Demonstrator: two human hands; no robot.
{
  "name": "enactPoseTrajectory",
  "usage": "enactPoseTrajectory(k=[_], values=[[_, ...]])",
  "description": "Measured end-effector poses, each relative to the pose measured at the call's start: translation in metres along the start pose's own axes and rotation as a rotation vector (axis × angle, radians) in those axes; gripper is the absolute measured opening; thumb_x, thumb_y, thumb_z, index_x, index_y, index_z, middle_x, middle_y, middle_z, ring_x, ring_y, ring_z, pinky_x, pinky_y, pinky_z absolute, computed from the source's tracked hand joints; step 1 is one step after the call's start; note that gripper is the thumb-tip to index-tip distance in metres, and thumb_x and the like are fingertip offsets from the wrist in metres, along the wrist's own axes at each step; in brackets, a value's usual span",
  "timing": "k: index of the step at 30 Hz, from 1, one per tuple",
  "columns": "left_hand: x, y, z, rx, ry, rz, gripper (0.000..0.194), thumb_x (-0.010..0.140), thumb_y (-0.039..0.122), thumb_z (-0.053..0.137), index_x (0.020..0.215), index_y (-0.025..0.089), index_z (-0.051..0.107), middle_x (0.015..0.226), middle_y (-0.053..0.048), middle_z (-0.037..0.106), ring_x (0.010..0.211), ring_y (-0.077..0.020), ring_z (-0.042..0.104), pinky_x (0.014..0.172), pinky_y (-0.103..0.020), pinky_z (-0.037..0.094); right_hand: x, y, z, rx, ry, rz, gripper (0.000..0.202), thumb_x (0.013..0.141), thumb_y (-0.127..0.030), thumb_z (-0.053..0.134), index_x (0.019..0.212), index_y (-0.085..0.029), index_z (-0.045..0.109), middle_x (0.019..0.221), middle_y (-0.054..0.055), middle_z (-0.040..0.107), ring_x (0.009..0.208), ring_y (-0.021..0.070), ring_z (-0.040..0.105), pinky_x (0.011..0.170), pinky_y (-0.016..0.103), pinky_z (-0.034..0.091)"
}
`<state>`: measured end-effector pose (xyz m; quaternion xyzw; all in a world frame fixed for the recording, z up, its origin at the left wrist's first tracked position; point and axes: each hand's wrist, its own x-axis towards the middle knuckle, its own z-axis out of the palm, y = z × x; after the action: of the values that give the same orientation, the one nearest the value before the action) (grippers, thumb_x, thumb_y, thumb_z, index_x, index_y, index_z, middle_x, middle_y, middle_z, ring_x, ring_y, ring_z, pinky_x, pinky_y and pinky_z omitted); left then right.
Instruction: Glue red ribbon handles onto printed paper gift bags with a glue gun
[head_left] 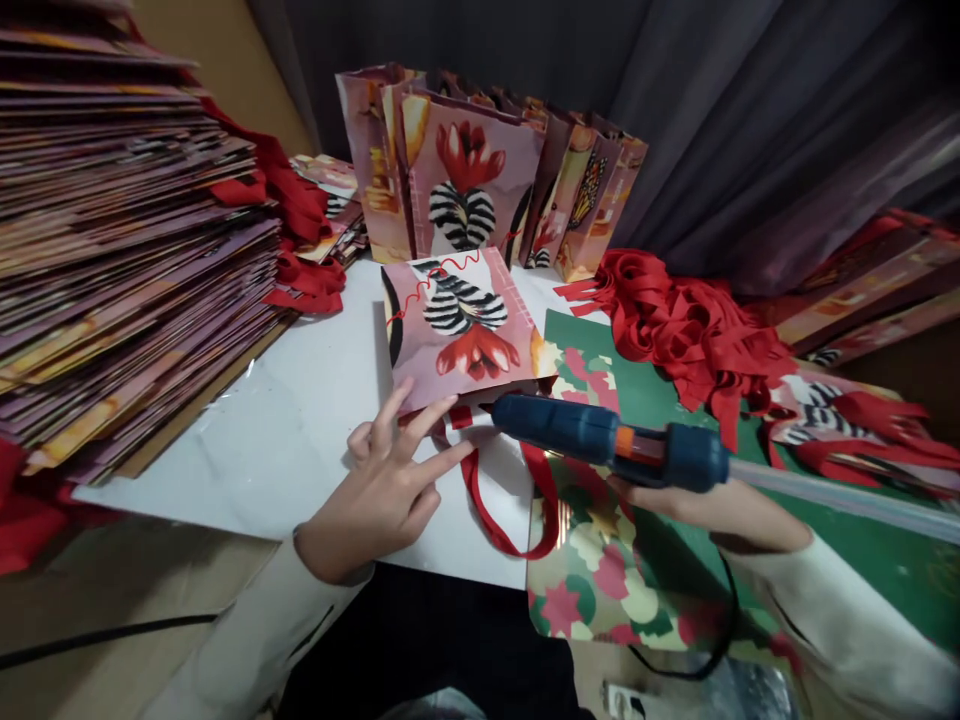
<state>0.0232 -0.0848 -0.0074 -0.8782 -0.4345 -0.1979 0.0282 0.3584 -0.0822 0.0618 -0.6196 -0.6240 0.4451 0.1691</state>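
A pink paper bag (469, 320) with a zebra-striped and red flower print lies flat on the white board (262, 430). My left hand (390, 480) has its fingers spread, the fingertips at the bag's near edge. My right hand (675, 500) is wrapped round a dark blue glue gun (559, 428), partly hidden behind it. The gun points left, its tip close to the bag's near edge and the fingers of my left hand. A red ribbon loop (551, 500) hangs from that edge onto the board, below the gun. A clear glue stick (840, 500) sticks out of the gun's back.
Tall stacks of flat printed bags (135, 240) stand at the left. Upright bags (480, 170) are behind the board. A heap of red ribbons (675, 320) lies at the right, by a green sheet (660, 395). A black cord (731, 610) hangs below my right hand.
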Motion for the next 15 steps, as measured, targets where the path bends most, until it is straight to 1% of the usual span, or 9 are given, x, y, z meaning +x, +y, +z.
enactPoseTrajectory(k=[3,4,6,9,12,15], values=[[0.000,0.000,-0.001,-0.009,0.020,0.006,0.050,0.083,0.011,0.047,0.124,0.033,0.065,0.150,-0.014,0.033,0.144,-0.0489,0.015,0.087,-0.055,0.036,0.020,-0.017,0.002,-0.157,-0.183,-0.165,0.015,0.069,-0.032,0.063,0.076,-0.021,0.070,0.073,0.002,0.071,0.066,0.0189,0.066,0.066,0.030,0.058],[0.000,0.000,-0.002,-0.014,0.026,0.013,0.049,0.083,0.011,0.047,0.124,0.032,0.065,0.150,-0.015,0.033,0.143,-0.0494,0.015,0.087,-0.056,0.036,0.026,-0.020,0.004,-0.188,-0.203,-0.196,0.016,0.071,-0.032,0.061,0.076,-0.020,0.070,0.073,0.002,0.070,0.065,0.0181,0.065,0.065,0.029,0.058],[0.000,0.000,-0.002,-0.021,0.030,0.026,0.049,0.083,0.011,0.048,0.124,0.031,0.065,0.148,-0.017,0.033,0.143,-0.0500,0.013,0.088,-0.059,0.036,0.037,-0.024,0.010,-0.223,-0.164,-0.230,0.019,0.075,-0.034,0.060,0.080,-0.019,0.070,0.075,0.003,0.070,0.066,0.0174,0.064,0.064,0.028,0.056],[-0.001,-0.001,-0.003,-0.008,0.008,0.022,0.051,0.082,0.010,0.049,0.126,0.032,0.063,0.148,-0.017,0.031,0.144,-0.0506,0.009,0.088,-0.063,0.038,0.050,-0.024,0.021,-0.243,-0.110,-0.314,0.022,0.080,-0.037,0.061,0.089,-0.019,0.069,0.086,0.004,0.071,0.075,0.0179,0.065,0.070,0.027,0.055],[-0.002,-0.002,-0.003,-0.001,-0.023,0.017,0.055,0.081,0.008,0.049,0.130,0.033,0.059,0.147,-0.017,0.030,0.145,-0.0506,0.007,0.089,-0.067,0.037,0.059,-0.024,0.027,-0.245,-0.135,-0.375,0.019,0.082,-0.031,0.061,0.096,-0.019,0.068,0.094,0.004,0.071,0.082,0.0180,0.066,0.074,0.027,0.054],[-0.005,-0.005,-0.003,-0.013,-0.033,0.024,0.060,0.080,0.009,0.049,0.133,0.035,0.055,0.145,-0.016,0.032,0.145,-0.0508,0.005,0.091,-0.071,0.035,0.063,-0.028,0.028,-0.253,-0.132,-0.371,0.017,0.080,-0.024,0.062,0.094,-0.020,0.068,0.093,0.002,0.072,0.081,0.0171,0.066,0.071,0.024,0.053]])
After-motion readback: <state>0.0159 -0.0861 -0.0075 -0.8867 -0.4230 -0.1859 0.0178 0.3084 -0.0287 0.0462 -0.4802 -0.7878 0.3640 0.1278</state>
